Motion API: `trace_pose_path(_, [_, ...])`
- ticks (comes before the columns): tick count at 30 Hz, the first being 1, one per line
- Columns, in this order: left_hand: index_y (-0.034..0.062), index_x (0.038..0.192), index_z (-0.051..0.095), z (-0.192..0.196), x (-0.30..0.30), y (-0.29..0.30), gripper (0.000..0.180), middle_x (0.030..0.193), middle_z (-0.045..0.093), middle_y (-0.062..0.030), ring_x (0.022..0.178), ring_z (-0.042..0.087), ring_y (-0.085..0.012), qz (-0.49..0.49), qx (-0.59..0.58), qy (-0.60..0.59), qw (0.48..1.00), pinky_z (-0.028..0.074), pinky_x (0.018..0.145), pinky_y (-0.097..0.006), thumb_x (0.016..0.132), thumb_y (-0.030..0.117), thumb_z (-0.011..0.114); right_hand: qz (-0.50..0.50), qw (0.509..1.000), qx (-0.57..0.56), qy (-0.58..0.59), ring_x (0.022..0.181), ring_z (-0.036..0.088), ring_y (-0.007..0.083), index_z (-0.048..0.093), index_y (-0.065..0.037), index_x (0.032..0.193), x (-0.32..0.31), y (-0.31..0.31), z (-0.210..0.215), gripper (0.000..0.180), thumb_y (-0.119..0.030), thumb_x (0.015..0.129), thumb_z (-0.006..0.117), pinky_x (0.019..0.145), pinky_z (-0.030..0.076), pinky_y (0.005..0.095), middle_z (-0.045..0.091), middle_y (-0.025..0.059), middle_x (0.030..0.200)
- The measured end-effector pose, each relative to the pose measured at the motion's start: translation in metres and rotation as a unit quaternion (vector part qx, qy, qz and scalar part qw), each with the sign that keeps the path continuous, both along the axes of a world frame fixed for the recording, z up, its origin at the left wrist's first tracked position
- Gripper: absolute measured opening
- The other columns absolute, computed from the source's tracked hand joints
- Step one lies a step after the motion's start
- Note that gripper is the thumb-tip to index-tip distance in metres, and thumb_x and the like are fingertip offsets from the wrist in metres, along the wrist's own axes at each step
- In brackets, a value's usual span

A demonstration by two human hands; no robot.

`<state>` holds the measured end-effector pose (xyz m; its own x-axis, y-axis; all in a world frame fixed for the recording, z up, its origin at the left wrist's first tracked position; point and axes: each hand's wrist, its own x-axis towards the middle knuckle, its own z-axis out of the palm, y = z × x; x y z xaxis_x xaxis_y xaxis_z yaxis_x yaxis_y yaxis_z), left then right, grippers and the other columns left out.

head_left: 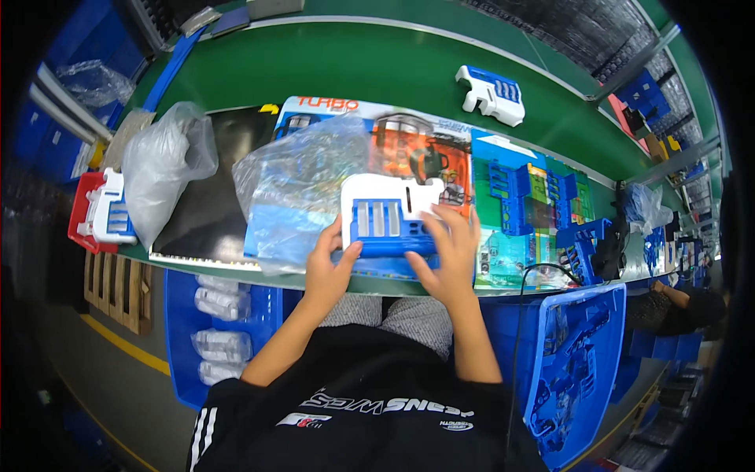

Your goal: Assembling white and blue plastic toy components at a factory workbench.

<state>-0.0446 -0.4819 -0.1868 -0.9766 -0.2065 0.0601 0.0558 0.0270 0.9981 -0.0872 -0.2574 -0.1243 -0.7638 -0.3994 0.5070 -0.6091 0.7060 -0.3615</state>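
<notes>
A white and blue plastic housing (385,187) with several slots lies in front of me at the bench's near side. Its left edge is gripped by my left hand (329,263), thumb on the blue lower corner. My right hand (450,256) holds the right side, fingers over the blue part and thumb at the lower edge. Beneath and to the left of the housing spreads a clear plastic bag (295,181). Another white and blue housing (491,96) rests alone at the back right of the bench.
Blue plastic parts (511,198) stand on the printed sheets at right, beside a black cable (543,266). At left are a filled clear bag (161,169) and a red bin (85,212) with a housing. Below the bench edge stand blue crates of bagged parts (222,346) and loose blue parts (568,377).
</notes>
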Motion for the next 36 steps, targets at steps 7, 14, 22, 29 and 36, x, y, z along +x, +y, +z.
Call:
trace_pose_path(7, [-0.0011,0.152,0.037,0.004,-0.001,-0.009,0.063,0.108,0.07,-0.0137,0.1,0.064,-0.0146,-0.051,0.017,-0.035,0.998,0.049,0.09,-0.029,0.098,0.013,0.065,-0.003,0.936,-0.244,-0.252,0.119,0.061,0.0275,0.053,-0.002,0.138,0.009,0.049,-0.033,0.076,-0.011,0.07,0.087,0.103,0.047,0.0397,0.064,0.0168,0.126])
trace_pose_path(14, [0.0022,0.153,0.036,0.022,-0.001,-0.022,0.091,0.117,0.071,-0.0208,0.109,0.07,-0.0246,-0.091,-0.187,-0.003,0.978,0.053,0.093,-0.035,0.076,0.001,0.083,0.043,0.93,-0.224,-0.289,0.113,0.067,0.023,0.054,0.0,0.131,0.003,0.055,-0.042,0.077,-0.006,0.066,0.093,0.099,0.053,0.0366,0.068,0.015,0.12])
trace_pose_path(22, [0.0001,0.149,0.042,0.035,0.003,-0.019,0.083,0.113,0.072,-0.0212,0.105,0.071,-0.0267,-0.06,-0.216,-0.015,0.974,0.053,0.091,-0.036,0.077,0.004,0.083,0.056,0.927,-0.229,-0.293,0.116,0.064,0.0319,0.052,-0.003,0.137,-0.002,0.049,-0.023,0.078,-0.02,0.071,0.09,0.099,0.051,0.0427,0.063,0.0185,0.125])
trace_pose_path(29, [-0.0029,0.135,0.053,0.066,-0.011,0.002,0.046,0.132,0.054,-0.0246,0.123,0.052,-0.0414,0.01,-0.424,0.13,0.896,0.039,0.108,-0.048,0.093,0.012,0.062,0.077,0.995,-0.005,-0.064,0.128,0.05,0.0359,0.049,-0.003,0.141,-0.015,-0.005,0.039,0.086,-0.035,0.07,0.085,0.111,0.037,0.0484,0.054,0.0162,0.137])
trace_pose_path(36, [-0.0005,0.123,0.06,0.052,-0.052,0.013,0.039,0.122,0.061,-0.0151,0.117,0.054,-0.0341,-0.01,-0.51,0.186,0.84,0.028,0.115,-0.057,0.088,0.016,0.062,-0.006,0.994,0.102,-0.048,0.129,0.05,0.0302,0.053,0.005,0.131,-0.013,-0.062,0.008,0.082,-0.021,0.061,0.086,0.113,0.032,0.0545,0.056,0.0162,0.13])
